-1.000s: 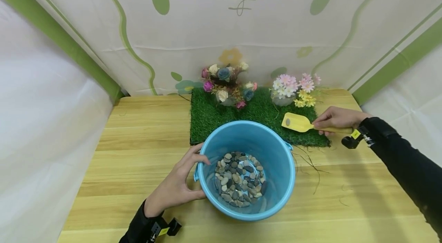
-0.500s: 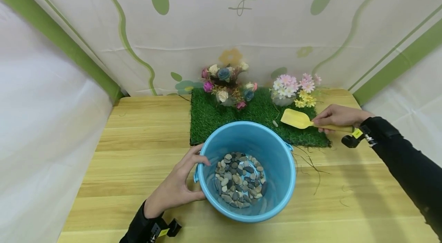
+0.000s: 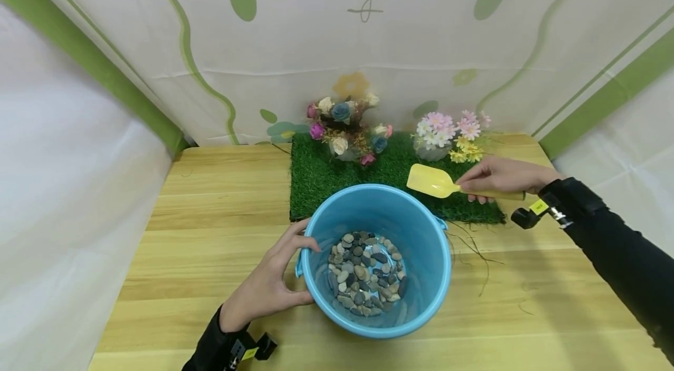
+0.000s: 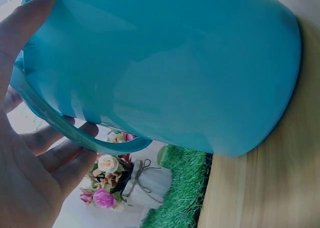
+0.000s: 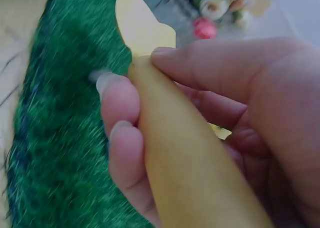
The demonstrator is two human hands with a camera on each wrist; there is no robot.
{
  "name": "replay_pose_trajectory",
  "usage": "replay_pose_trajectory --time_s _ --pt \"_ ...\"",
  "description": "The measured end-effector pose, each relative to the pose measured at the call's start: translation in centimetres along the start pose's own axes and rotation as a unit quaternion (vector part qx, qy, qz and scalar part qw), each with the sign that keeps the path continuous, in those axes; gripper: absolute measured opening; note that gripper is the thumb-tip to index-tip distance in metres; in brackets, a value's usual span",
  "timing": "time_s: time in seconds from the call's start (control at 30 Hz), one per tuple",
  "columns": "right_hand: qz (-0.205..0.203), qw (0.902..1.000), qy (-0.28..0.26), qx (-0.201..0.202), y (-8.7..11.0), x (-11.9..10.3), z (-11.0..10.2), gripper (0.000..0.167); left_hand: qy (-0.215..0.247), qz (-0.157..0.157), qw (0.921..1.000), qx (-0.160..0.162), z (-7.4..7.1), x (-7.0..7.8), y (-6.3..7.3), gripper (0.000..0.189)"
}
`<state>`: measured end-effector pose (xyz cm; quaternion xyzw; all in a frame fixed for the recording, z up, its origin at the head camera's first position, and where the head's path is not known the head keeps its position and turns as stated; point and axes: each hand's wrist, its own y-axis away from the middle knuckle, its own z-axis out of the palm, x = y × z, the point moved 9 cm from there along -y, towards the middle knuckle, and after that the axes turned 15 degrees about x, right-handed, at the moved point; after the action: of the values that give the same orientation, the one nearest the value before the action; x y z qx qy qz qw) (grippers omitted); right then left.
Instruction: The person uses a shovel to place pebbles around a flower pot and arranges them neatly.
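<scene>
My left hand point(image 3: 271, 280) grips the left rim of a blue bucket point(image 3: 376, 327), its fingers hooked over the edge. Seen from the left wrist, the bucket's handle point(image 4: 75, 133) hangs across the fingers. Many grey and tan pebbles point(image 3: 363, 274) cover much of the bucket's bottom. My right hand point(image 3: 497, 175) holds a small yellow scoop point(image 3: 432, 181) by its handle, thumb on top near the blade. The blade, bare of pebbles, hovers over the artificial grass mat point(image 3: 316, 189) just behind the bucket. In the right wrist view, the handle point(image 5: 185, 153) runs between thumb and fingers.
Behind the bucket, a pot of mixed roses point(image 3: 342, 128) and a pot of pink, white and yellow flowers point(image 3: 447, 134) stand on the mat. Dry grass strands point(image 3: 476, 251) lie on the wooden table point(image 3: 221, 201). A printed cloth point(image 3: 295, 37) hangs behind.
A pebble lay on the scoop's blade, then on the grass beside it; now the head view does not show it there. The right hand and scoop have shifted left. The left hand keeps still.
</scene>
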<state>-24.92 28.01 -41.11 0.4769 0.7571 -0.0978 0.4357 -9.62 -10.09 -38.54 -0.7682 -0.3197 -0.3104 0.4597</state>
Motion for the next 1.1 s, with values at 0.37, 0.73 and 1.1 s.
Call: replay_pose_trajectory --time_s 0.37,0.73,1.1 --pt "-0.054 0.9977 0.013 0.038 0.9 -6.2 -1.2 0.036 0.005 0.007 1.0000 0.005 0.0 0.1 0.0 0.061" --pt "-0.101 0.9946 0.009 0.021 1.7 -11.4 -0.7 0.033 -0.003 -0.003 1.0000 0.004 0.0 0.2 0.0 0.059" --pt "-0.182 0.9803 -0.003 -0.076 1.5 -17.3 3.6 0.028 -0.011 -0.008 0.9999 0.005 -0.2 0.1 0.0 0.059"
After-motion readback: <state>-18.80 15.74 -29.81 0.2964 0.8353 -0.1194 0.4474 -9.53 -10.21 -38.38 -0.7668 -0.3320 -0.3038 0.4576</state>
